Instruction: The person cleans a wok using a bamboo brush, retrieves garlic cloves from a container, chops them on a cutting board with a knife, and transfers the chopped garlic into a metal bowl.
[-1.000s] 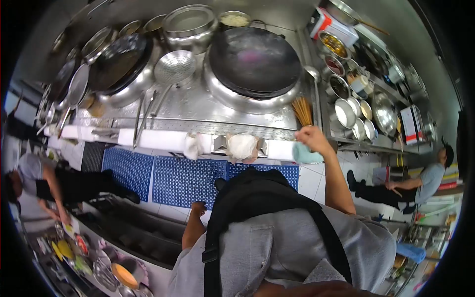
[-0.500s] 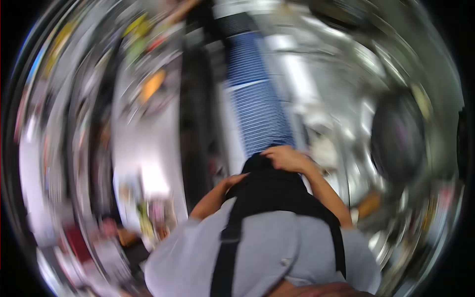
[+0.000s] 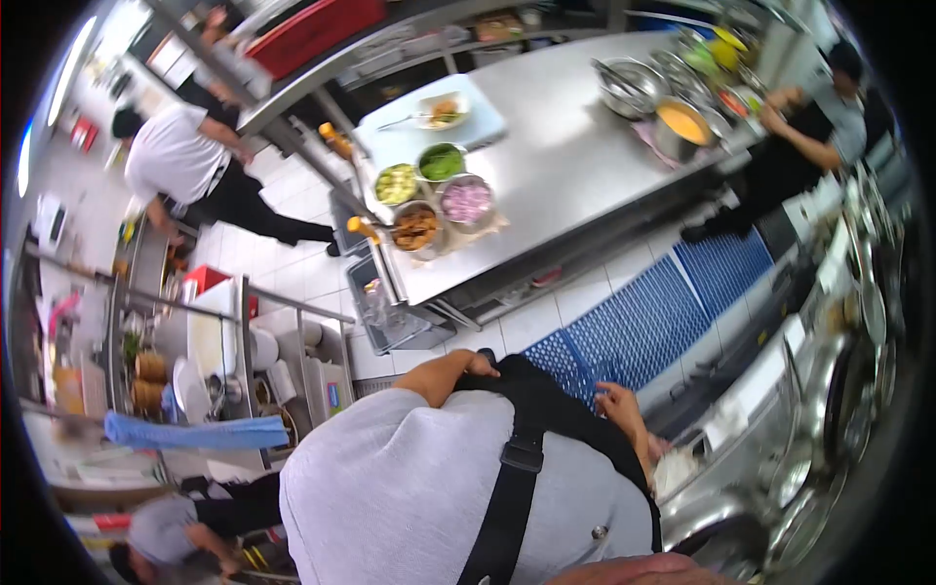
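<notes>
My left hand point(image 3: 480, 366) rests near the waist of my black apron point(image 3: 570, 409), its fingers partly hidden, so its grip is unclear. Beside the apron on the right, my right hand point(image 3: 616, 402) has its fingers apart and bent, holding nothing. Ahead stands a steel table point(image 3: 556, 146). Bowls of green leaves point(image 3: 442, 162), pale green pieces point(image 3: 396, 184), pink pieces point(image 3: 468, 201) and brown pieces point(image 3: 416, 226) stand on its left part. Behind them a white dish point(image 3: 444, 111) of food sits on a pale board point(image 3: 487, 130).
A person point(image 3: 829, 117) stands at the table's right end, near a pot of orange liquid point(image 3: 682, 125). Other people are at the left, one in a white top point(image 3: 180, 156). Blue mats point(image 3: 634, 327) lie on the floor. Woks point(image 3: 726, 546) line the lower right.
The view has swung from the stove to the steel table. My right hand has left the stove's front edge and is now beside my apron; my left hand has come to my waist.
</notes>
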Demonstrator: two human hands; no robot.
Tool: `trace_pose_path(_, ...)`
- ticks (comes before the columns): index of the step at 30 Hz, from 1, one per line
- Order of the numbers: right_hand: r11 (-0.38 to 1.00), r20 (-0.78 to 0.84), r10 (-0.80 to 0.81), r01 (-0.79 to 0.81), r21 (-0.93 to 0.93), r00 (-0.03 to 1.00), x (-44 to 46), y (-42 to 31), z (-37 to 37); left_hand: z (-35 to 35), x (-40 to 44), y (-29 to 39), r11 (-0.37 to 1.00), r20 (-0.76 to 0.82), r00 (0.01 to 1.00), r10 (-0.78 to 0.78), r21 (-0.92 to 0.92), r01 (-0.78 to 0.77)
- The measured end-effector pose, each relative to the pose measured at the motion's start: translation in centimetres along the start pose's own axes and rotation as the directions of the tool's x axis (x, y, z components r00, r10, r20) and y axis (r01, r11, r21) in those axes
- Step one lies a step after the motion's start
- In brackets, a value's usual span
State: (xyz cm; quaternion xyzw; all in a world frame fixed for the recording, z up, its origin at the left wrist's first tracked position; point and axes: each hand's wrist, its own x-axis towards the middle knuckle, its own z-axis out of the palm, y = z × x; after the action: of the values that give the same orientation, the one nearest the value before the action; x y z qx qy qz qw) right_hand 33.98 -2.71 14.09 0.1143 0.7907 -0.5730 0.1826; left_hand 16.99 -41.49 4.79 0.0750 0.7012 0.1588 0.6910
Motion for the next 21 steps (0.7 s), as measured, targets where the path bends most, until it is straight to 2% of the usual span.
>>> trace_pose_path(2, 0.985, 0.057, 0.021, -0.010, -0.172, 0.998, 3.0, 1.7, 1.6, 0.0, 3.1, -5.4, 0.994, 0.005, 0.996, 0.087, 0.070, -0.087)
trace_pose_path(4, 0.957, 0.119, 0.072, -0.035, -0.288, 0.990, 5.1, -2.1, 3.3, 1.0, -0.2, -7.5, 0.998, -0.109, 0.994, 0.004, -0.063, -0.011)
trace_pose_path(5, 0.935, 0.144, 0.107, -0.050, -0.352, 0.984, 5.8, -4.1, 4.0, 1.1, -1.7, -8.8, 0.980, -0.095, 0.995, -0.013, -0.200, -0.007)
trace_pose_path(8, 0.964, 0.169, 0.115, -0.068, -0.259, 0.979, 10.1, -5.7, 7.0, 2.4, -4.1, -14.3, 0.878, -0.141, 0.987, -0.081, -0.478, 0.004)
trace_pose_path(9, 0.973, 0.205, 0.154, -0.112, -0.200, 0.967, 11.5, -6.8, 8.0, 2.8, -5.1, -15.9, 0.863, -0.155, 0.977, -0.145, -0.503, 0.048)
trace_pose_path(11, 0.983, 0.291, 0.057, -0.004, -0.181, 0.955, 14.1, -8.5, 10.5, 4.1, -6.7, -18.5, 0.818, -0.172, 0.949, -0.263, -0.561, 0.125)
trace_pose_path(13, 0.979, 0.406, 0.012, 0.071, -0.189, 0.914, 16.9, -8.5, 12.7, 6.2, -3.1, -23.9, 0.887, -0.322, 0.933, -0.161, -0.462, -0.006)
trace_pose_path(14, 0.978, 0.476, 0.013, 0.089, -0.190, 0.880, 18.3, -8.1, 13.8, 7.1, -6.3, -22.9, 0.797, -0.315, 0.923, -0.222, -0.604, -0.015)
trace_pose_path(15, 0.940, 0.549, 0.047, 0.148, -0.306, 0.835, 19.0, -8.5, 14.1, 7.8, -10.7, -21.2, 0.684, -0.306, 0.909, -0.282, -0.729, -0.034)
trace_pose_path(16, 0.892, 0.616, 0.079, 0.221, -0.395, 0.784, 19.7, -9.5, 15.4, 9.4, -8.8, -22.6, 0.551, -0.232, 0.901, -0.367, -0.835, 0.010)
trace_pose_path(17, 0.834, 0.673, 0.109, 0.300, -0.462, 0.732, 20.1, -10.5, 17.4, 11.2, -7.4, -23.5, 0.465, -0.216, 0.921, -0.324, -0.884, -0.043)
trace_pose_path(18, 0.832, 0.722, 0.082, 0.351, -0.429, 0.688, 20.3, -11.1, 19.2, 13.0, -6.3, -23.9, 0.376, -0.210, 0.940, -0.269, -0.921, -0.098)
trace_pose_path(21, 0.806, 0.813, 0.038, 0.464, -0.369, 0.581, 20.9, -14.9, 24.4, 17.2, -2.3, -26.2, 0.388, -0.493, 0.841, -0.225, -0.837, -0.387)
